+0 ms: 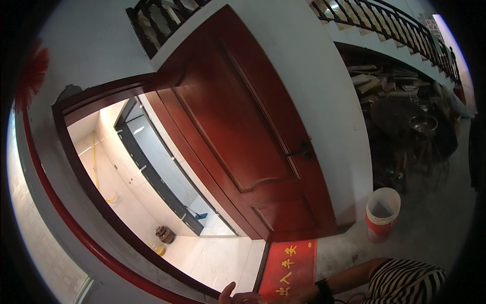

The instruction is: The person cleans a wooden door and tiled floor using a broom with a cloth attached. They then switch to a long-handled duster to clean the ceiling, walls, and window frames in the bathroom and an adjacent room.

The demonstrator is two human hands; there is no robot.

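At the bottom edge my right hand [243, 298] is partly cut off, with a finger or thumb raised. A dark band [324, 292] circles the wrist, and a black-and-white striped sleeve [406, 279] covers the upper arm. Close by the fingers, a red pole [78, 232] curves up the left side to a head of red bristles [34, 76]. Whether my right hand grips the pole is hidden below the frame. My left hand is out of view. Under the right forearm lies a red doormat [290, 262] bearing yellow writing.
A red-brown panelled door [235, 125] stands open beside a lit tiled room, where a brown jar [165, 234] and a blue floor-cleaning head [201, 216] sit. To the right are a red-and-white bucket [383, 220], stacked wood [383, 81], a metal bowl [423, 124] and a staircase railing [383, 19].
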